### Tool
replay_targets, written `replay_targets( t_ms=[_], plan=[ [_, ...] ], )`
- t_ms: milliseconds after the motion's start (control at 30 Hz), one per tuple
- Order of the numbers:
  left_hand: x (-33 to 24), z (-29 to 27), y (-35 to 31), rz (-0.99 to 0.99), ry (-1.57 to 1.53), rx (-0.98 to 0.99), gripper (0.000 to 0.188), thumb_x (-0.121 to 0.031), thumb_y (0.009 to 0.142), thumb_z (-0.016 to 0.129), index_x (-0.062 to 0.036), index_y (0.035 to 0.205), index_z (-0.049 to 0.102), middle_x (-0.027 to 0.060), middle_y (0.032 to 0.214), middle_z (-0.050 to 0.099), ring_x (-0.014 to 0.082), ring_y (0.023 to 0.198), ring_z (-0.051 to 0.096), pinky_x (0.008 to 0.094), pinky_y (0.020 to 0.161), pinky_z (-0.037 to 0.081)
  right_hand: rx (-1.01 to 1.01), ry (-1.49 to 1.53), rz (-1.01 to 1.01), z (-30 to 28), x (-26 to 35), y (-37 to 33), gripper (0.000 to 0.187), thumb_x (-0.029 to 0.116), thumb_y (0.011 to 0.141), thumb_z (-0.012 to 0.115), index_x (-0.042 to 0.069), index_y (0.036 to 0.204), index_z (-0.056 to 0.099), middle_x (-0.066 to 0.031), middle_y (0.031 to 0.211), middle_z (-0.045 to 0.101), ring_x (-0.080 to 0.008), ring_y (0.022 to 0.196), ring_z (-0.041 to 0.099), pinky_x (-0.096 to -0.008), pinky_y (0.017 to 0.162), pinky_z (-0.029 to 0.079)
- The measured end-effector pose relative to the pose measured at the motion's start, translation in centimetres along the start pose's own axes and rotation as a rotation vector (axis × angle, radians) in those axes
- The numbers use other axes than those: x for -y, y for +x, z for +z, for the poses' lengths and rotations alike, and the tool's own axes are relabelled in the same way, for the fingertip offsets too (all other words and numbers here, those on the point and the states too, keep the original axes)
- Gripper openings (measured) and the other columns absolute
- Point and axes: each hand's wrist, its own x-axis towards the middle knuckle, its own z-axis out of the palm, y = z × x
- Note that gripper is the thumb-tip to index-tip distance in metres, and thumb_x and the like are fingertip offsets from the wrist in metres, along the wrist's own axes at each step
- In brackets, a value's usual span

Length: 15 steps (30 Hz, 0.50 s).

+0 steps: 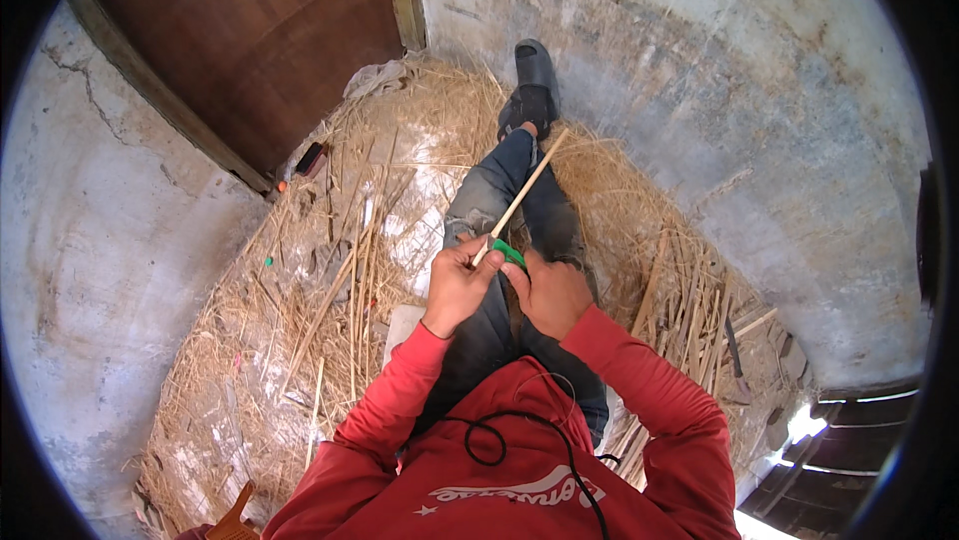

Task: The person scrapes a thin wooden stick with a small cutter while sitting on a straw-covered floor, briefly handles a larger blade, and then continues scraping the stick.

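A long pale bamboo strip (529, 183) slants up and away over my legs, its near end pinched in the fingers of my left hand (459, 285). Against the strip, between my two thumbs, lies a small bright green thing (508, 252); its kind is hard to tell. My right hand (555, 292) is curled closed right beside it, thumb pointing to the green piece. The right fingers hide most of what they grip. Both hands work close together above my lap.
Dry straw and shavings (260, 340) cover the floor. Long strips (365, 280) lie at left, more sticks (689, 310) and a dark-bladed tool (737, 350) at right. A brown door (250, 30) and a stained wall (719, 90) stand ahead. A dark brush-like object (312, 159) sits by the door.
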Motion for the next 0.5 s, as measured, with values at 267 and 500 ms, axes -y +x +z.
replay_targets(
  t_ms=[267, 500],
  plan=[
    [-0.9, -0.4, 0.1, -0.094, 0.032, -0.067, 0.024, -0.023, 0.094, 0.074, 0.0006, 0.096, 0.073, -0.0059, 0.061, 0.051, 0.0027, 0.057, 0.038, 0.0241, 0.051, 0.032, -0.146, 0.131, -0.032, 1.6, 0.5, 0.4, 0.043, 0.045, 0.102, 0.05, 0.002, 0.096, 0.057, -0.0256, 0.067, 0.064, -0.0476, 0.063, 0.065, -0.0567, 0.058, 0.052],
    [-1.3, -0.9, -0.1, -0.076, -0.085, 0.107, 0.021, -0.024, 0.097, 0.071, -0.0029, 0.1, 0.072, -0.0074, 0.064, 0.049, 0.0018, 0.059, 0.036, 0.0214, 0.053, 0.028, -0.013, 0.129, -0.138, -0.1, -0.9, 0.6, 0.044, 0.046, 0.099, 0.055, 0.003, 0.092, 0.059, -0.0251, 0.065, 0.064, -0.0476, 0.062, 0.064, -0.0572, 0.059, 0.052]
  ],
)
